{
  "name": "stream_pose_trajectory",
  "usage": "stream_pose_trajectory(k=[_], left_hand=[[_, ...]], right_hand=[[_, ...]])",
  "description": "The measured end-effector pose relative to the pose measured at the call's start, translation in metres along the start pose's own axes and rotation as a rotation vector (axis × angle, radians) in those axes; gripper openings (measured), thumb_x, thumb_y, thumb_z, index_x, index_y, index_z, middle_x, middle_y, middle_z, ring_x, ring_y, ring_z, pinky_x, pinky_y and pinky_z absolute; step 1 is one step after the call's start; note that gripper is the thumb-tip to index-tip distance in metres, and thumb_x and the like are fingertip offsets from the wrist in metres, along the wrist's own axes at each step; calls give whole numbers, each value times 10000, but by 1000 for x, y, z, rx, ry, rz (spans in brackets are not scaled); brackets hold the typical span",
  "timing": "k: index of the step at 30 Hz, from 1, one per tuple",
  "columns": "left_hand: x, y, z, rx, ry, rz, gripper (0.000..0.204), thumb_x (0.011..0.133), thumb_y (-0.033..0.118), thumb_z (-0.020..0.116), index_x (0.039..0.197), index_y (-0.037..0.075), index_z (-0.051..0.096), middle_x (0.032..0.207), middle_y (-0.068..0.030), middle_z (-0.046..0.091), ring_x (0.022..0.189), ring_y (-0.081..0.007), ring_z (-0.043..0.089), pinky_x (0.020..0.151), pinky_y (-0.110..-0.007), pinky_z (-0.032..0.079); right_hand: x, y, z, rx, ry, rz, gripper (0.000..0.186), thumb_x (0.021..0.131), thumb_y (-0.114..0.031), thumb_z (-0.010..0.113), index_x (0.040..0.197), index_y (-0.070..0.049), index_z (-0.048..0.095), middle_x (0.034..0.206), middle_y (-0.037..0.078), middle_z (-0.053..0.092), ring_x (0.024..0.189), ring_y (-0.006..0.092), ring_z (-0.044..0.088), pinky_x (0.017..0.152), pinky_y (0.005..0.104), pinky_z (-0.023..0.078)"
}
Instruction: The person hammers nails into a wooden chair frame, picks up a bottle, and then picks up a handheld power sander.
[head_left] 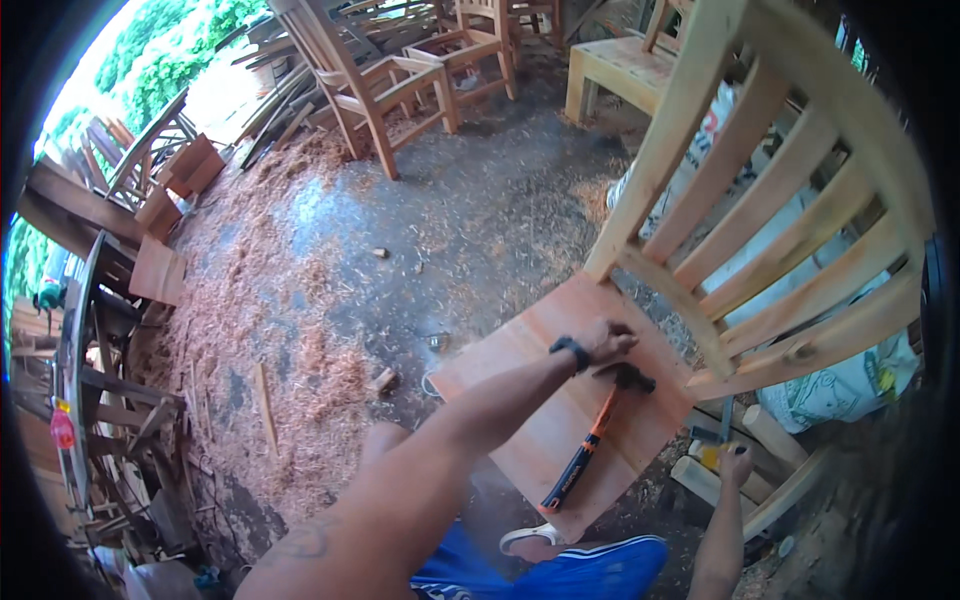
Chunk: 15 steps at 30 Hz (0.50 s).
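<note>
Wood shavings [290, 300] cover the floor. Left hand [606, 340] fingers curled on a chair seat [560, 400]; a hammer [592, 436] lies just below them. Right hand [733, 464] grips a small tool [722, 420].

light: daylight, glare far up-left of the hands
shadows: soft
edges: heavy fisheye bend, black vignette
focus: slightly soft throughout

Bare forearms, no sleeves. The left hand [606, 340] has a black wristband [570, 351] at its wrist. Blue shorts [560, 568] with white stripes; a white sandal [532, 538].
</note>
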<state>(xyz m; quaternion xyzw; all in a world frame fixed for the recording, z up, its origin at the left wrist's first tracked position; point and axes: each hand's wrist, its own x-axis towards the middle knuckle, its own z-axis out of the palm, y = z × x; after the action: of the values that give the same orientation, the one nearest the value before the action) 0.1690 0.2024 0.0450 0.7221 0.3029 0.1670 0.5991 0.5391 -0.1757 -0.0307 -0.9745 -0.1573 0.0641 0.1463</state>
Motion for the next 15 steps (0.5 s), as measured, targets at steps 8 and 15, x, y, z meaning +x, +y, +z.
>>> stream_pose_trajectory(k=[8, 15], left_hand=[[-325, 105, -96, 205, 53, -484, 434, 954, 378, 626, 1226, 49, 702, 1094, -250, 727, 1000, -416, 703, 912, -485, 551], [-674, 79, -162, 703, -206, -1006, 495, 886, 447, 652, 1247, 117, 731, 1261, -169, 702, 1180, -357, 644, 1014, -466, 488]], right_hand=[[-240, 19, -218, -299, -423, -17, 388, 870, -226, 720, 1158, 20, 635, 1151, 249, 685, 1102, 406, 679, 968, 472, 534], [-329, -79, -276, -411, -537, -329, 370, 804, -192, 754, 1101, 4, 657, 1068, 197, 703, 1010, 344, 689, 891, 457, 549]])
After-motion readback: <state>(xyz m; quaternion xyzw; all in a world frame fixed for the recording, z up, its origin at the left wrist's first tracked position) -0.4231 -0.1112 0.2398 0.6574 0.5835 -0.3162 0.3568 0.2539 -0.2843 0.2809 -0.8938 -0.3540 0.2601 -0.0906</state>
